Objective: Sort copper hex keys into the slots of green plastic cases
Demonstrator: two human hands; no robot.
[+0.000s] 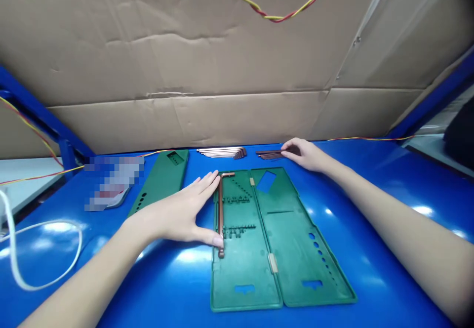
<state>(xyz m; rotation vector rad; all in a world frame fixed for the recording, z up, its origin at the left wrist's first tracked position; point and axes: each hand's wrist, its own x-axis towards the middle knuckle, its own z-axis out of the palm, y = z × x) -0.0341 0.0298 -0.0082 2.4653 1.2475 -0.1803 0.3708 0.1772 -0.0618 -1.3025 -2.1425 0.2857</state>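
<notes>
My left hand [185, 209] is spread over the left edge of the open case [244, 264], thumb wide of the other fingers. The thumb tip rests on the lower part of the big key [221, 204], and my fingertips are at its upper end; nothing is enclosed in the palm. The key lies in the left half of the case, its long shaft along the outer edge and its short arm turned right at the far end. Beside it are small moulded clips, and the right half lies flat, hinged to the left.

My right hand [301, 154] is farther back, thumb and forefinger nearly together about the right end of the small keys [268, 154]. I cannot tell whether I have them pinched or only touch them. Left of these, well apart from my fingers, a fanned row of keys [220, 152] lies on the blue table [381, 268], bent ends to the right.

The other case [166, 177] lies beyond my left wrist. Left of that is a pixelated thing [114, 184], and a white cord [79, 244] loops nearer me. Cardboard [222, 71] stands behind, a red and yellow wire [274, 19] hanging before it.
</notes>
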